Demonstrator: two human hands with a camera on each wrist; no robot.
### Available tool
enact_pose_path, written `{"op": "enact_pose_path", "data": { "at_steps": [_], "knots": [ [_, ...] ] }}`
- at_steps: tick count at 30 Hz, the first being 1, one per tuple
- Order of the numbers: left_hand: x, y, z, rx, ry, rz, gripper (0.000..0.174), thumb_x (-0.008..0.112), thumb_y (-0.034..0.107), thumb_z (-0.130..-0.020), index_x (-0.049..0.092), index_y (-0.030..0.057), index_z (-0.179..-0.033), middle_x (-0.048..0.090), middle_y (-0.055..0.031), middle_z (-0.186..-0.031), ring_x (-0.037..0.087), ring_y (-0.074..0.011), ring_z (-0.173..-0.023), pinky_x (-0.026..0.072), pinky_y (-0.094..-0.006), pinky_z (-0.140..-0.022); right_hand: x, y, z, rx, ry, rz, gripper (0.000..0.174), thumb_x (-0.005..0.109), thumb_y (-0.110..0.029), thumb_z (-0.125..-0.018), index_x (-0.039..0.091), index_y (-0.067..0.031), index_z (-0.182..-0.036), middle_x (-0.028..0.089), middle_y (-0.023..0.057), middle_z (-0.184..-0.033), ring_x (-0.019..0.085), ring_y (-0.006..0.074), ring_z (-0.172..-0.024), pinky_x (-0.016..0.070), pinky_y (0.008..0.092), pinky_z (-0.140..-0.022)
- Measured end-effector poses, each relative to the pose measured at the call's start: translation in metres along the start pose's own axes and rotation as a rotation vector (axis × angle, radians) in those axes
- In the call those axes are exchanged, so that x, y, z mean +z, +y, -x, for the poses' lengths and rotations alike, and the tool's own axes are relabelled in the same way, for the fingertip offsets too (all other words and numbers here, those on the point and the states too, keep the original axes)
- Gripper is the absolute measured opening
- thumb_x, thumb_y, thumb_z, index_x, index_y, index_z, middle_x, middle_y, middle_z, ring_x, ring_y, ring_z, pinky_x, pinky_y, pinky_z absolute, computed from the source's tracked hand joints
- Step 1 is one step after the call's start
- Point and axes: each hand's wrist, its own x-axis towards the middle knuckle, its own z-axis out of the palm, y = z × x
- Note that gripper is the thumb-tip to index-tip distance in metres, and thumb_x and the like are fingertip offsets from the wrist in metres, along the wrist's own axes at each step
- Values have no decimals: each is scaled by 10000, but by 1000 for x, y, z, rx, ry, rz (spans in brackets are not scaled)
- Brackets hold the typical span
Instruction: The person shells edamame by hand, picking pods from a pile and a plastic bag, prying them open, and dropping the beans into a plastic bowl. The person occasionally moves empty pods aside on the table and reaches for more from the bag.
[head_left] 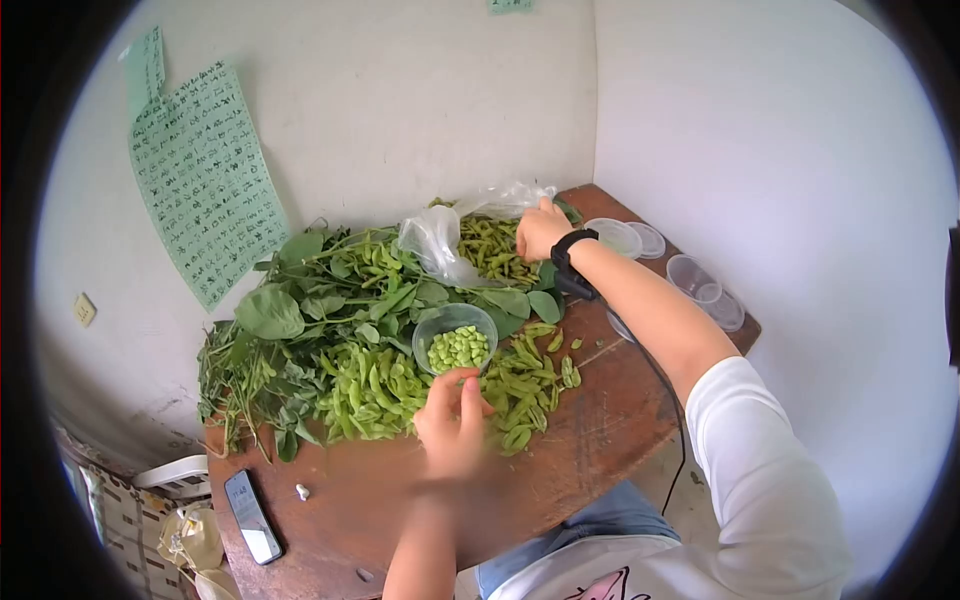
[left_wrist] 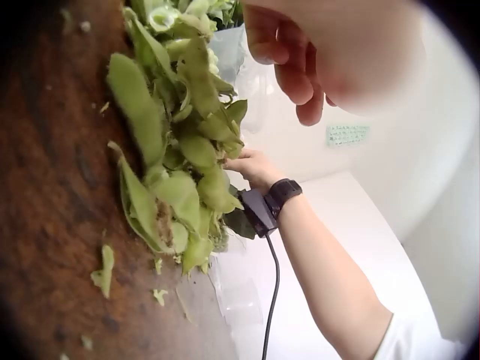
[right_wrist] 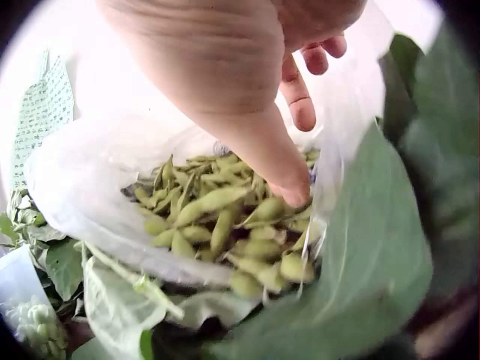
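Note:
My right hand (head_left: 541, 230) reaches into a clear plastic bag (right_wrist: 82, 202) of green soybean pods (right_wrist: 214, 214). In the right wrist view its thumb points down onto the pods, the other fingers are apart from it, and no pod shows in its grasp. My left hand (head_left: 450, 420) is just in front of a clear plastic bowl (head_left: 423, 322) of shelled green beans (head_left: 458, 348). Its fingers are loosely bent in the left wrist view, with nothing seen between them. Loose pods (head_left: 370, 395) lie left of this hand, and flatter pods (left_wrist: 180, 195) lie to its right.
Leafy stalks (head_left: 270, 312) cover the table's back left. Clear plastic lids (head_left: 612, 236) and tubs (head_left: 692, 277) stand at the right, near the wall. A phone (head_left: 253, 517) and a small white object (head_left: 303, 492) lie at the front left. A cable (left_wrist: 271, 300) hangs from the right wrist.

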Motion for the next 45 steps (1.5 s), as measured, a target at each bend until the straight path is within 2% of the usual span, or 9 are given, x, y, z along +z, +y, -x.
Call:
{"op": "enact_pose_path", "data": {
  "at_steps": [2,6,21,25,31,33,38,40,45],
  "knots": [
    [-5,0,-3,8,-9,2,163,533,154,-983,603,17,-1040,637,-45,-604,553,-66,-487,405,-198,-475,-11,-4,-5,95,-9,154,136,790,-141,-675,772,-136,-810,643,104,-1144,381,352,-1250,351,460,-1037],
    [5,5,2,-3,3,17,161,532,151,-983,603,16,-1036,636,-44,-601,551,-66,-484,401,-201,-469,-10,31,-26,15,41,-59,178,818,-179,-667,776,-140,-836,703,47,-956,404,340,-1152,356,456,-1006],
    [4,12,3,-103,9,18,168,523,163,-987,597,23,-1043,636,-44,-606,527,-62,-479,390,-204,-471,8,10,-13,39,-229,0,292,799,-312,-732,753,-73,-894,692,127,-1044,381,388,-1251,361,515,-1010],
    [3,12,4,-84,13,24,167,516,166,-991,592,27,-1045,632,-41,-605,522,-59,-481,386,-199,-471,12,-1,-11,93,-145,47,340,746,-306,-781,708,-27,-973,683,162,-1041,390,405,-1256,403,522,-992],
    [2,10,4,-82,25,69,170,509,169,-995,587,29,-1050,624,-42,-605,510,-57,-478,376,-202,-465,22,25,-31,239,41,-215,298,706,-216,-806,688,26,-979,699,173,-909,629,360,-911,502,457,-866],
    [3,9,4,-84,23,69,172,507,170,-996,585,28,-1053,621,-42,-604,508,-58,-477,373,-203,-464,25,33,-31,106,413,-455,212,671,-154,-822,699,24,-934,702,160,-864,654,342,-762,506,434,-852],
    [4,9,5,-89,19,86,178,503,174,-998,581,27,-1061,617,-42,-604,506,-60,-477,370,-205,-464,25,40,-19,-194,519,-460,255,689,-185,-819,704,-22,-1015,708,141,-912,598,352,-982,492,447,-875],
    [4,8,5,-90,25,78,180,503,175,-999,579,26,-1065,616,-42,-606,508,-61,-480,370,-205,-465,10,30,-4,-159,24,34,390,732,-262,-795,681,-41,-1112,696,127,-1031,494,366,-1130,459,459,-938],
    [4,8,5,-83,14,74,182,500,176,-1001,579,25,-1063,614,-40,-608,508,-61,-481,370,-203,-465,22,24,6,-80,-83,100,383,784,-315,-756,724,-78,-1051,685,99,-1081,428,340,-1189,413,449,-973]
  ]
}}
